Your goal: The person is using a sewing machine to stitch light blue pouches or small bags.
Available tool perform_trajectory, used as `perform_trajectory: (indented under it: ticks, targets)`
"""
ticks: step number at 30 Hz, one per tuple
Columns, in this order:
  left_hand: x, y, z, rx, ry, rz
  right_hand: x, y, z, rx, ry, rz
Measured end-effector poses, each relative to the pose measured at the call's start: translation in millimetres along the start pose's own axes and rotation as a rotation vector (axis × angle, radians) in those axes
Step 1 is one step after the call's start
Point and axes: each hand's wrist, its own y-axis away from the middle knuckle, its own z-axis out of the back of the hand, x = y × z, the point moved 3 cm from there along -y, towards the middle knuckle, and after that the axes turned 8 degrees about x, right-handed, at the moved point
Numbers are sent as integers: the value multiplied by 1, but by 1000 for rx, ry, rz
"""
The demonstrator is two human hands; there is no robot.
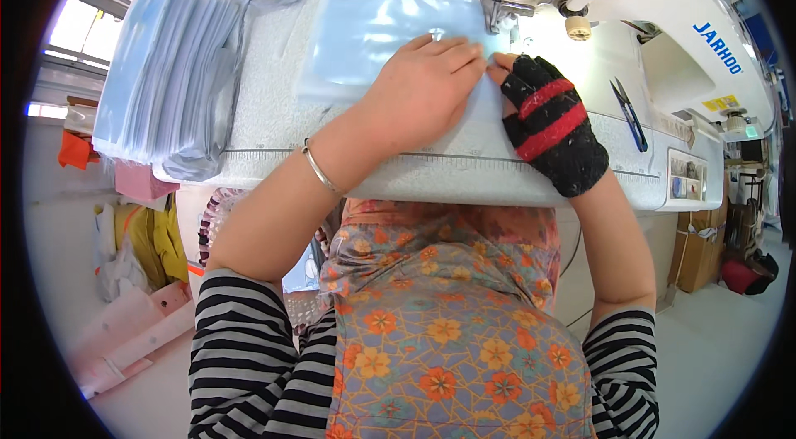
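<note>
A light blue, glossy plastic-covered piece [365,33] lies flat on the sewing machine table, its right edge close to the presser foot [492,18]. My left hand [427,91] rests flat on this piece, palm down, fingers stretched toward its right edge. My right hand [547,120] wears a black fingerless glove with red stripes. Its thumb and fingertips are closed at the piece's right edge, just beside my left fingertips and a little in front of the presser foot. What lies between the right fingertips is partly hidden.
A tall stack of similar light blue pieces [170,74] stands on the table's left side. Black thread snips [630,116] lie right of my gloved hand. The white machine head [663,0] overhangs the right. A ruler strip [332,155] runs along the near edge, by a small parts tray [686,177].
</note>
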Motion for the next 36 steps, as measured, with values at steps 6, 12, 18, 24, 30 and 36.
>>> perform_trajectory:
  ticks: [6, 12, 18, 24, 30, 36]
  targets:
    - [9, -5, -2, -14, 35, -34, 2, -4, 2, -3, 4, -18]
    - [24, -20, -5, -23, 35, -22, -4, -10, 1, -21, -2, -30]
    - [36, -28, -12, -24, 53, 14, -10, -11, -3, -15, -7, -79]
    - [40, -29, -15, -20, 18, 9, -11, -10, -6, -37, -25, -79]
    - [38, -28, -13, -16, 10, -13, -13, -10, -5, -40, -50, -83]
    - [37, -30, -9, -55, -4, -16, -15, -12, -8, -41, -51, -107]
